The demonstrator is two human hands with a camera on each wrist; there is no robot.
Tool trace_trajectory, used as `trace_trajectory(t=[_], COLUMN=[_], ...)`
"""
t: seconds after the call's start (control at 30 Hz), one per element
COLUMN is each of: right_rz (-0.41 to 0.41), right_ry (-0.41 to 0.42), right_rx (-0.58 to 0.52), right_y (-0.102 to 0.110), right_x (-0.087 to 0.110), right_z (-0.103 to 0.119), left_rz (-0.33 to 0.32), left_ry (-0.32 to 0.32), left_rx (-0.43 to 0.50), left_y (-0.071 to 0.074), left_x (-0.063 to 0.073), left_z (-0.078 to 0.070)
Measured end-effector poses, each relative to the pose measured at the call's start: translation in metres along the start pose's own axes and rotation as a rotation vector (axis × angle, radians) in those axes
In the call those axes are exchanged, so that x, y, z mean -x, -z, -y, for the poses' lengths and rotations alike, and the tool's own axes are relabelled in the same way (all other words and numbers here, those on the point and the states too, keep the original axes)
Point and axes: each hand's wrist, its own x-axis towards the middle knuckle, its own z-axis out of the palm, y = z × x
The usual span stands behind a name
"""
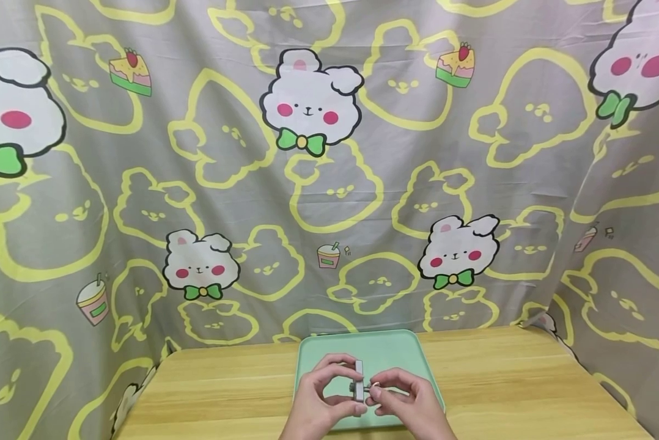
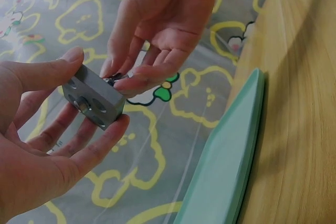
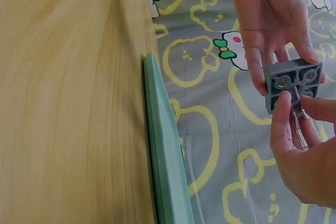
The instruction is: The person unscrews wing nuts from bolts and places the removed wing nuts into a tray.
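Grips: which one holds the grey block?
The left grip, holding the grey block by its edges; the right grip pinches the threaded metal piece instead.

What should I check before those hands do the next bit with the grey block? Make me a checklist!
1. Left hand grips the grey square block with round holes: ok.
2. Right hand pinches the thin silver threaded rod: ok.
3. Rod pointing at the block's middle: ok, it seems.
4. Rod tight in the block: cannot tell.
5. Mint-green rimmed tray lying on the yellowish wood-grain table: ok.
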Motion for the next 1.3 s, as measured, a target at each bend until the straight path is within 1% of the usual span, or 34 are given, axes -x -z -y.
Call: trace_trajectory(t=[0.23, 0.33, 0.43, 0.47, 0.53, 0.63, 0.7, 0.73, 0.8, 0.9, 0.97, 1.03, 1.1, 1.2, 1.3], right_rz=[-0.042, -0.061, -0.090, -0.098, -0.104, -0.119, -0.135, -0.144, -0.153, -0.129, -0.110, -0.088, -0.072, -0.077, -0.104], right_ry=[0.074, 0.153, 0.267, 0.318, 0.450, 0.703, 0.864, 0.931, 1.045, 1.194, 1.276, 1.332, 1.355, 1.346, 1.293], right_rx=[0.035, 0.091, 0.186, 0.228, 0.307, 0.471, 0.551, 0.580, 0.615, 0.611, 0.614, 0.617, 0.620, 0.630, 0.630], right_y=[-0.005, -0.008, -0.013, -0.013, -0.014, -0.013, -0.012, -0.012, -0.011, -0.011, -0.011, -0.012, -0.012, -0.012, -0.012], right_x=[0.004, 0.005, 0.006, 0.006, 0.006, 0.004, 0.002, 0.001, -0.002, -0.006, -0.008, -0.010, -0.010, -0.010, -0.010], right_z=[0.000, -0.001, -0.003, -0.004, -0.007, -0.014, -0.018, -0.019, -0.021, -0.021, -0.019, -0.015, -0.013, -0.013, -0.017], left_rz=[-0.002, -0.004, -0.005, -0.004, -0.003, -0.002, -0.003, -0.002, -0.002, 0.000, 0.000, -0.001, -0.004, -0.004, -0.005], left_ry=[0.017, 0.017, 0.023, 0.025, 0.035, 0.044, 0.045, 0.044, 0.041, 0.037, 0.034, 0.029, 0.025, 0.026, 0.031], left_rx=[0.027, 0.034, 0.050, 0.055, 0.064, 0.066, 0.067, 0.067, 0.071, 0.077, 0.083, 0.088, 0.094, 0.102, 0.108], left_y=[0.002, 0.002, 0.003, 0.003, 0.004, 0.005, 0.005, 0.005, 0.006, 0.007, 0.007, 0.008, 0.008, 0.009, 0.009], left_x=[0.000, 0.000, 0.000, 0.000, -0.001, -0.001, -0.001, -0.001, -0.001, -0.001, -0.001, -0.002, -0.002, -0.002, -0.002], left_z=[0.000, -0.001, -0.002, -0.003, -0.003, -0.004, -0.004, -0.004, -0.004, -0.004, -0.004, -0.004, -0.004, -0.004, -0.005])
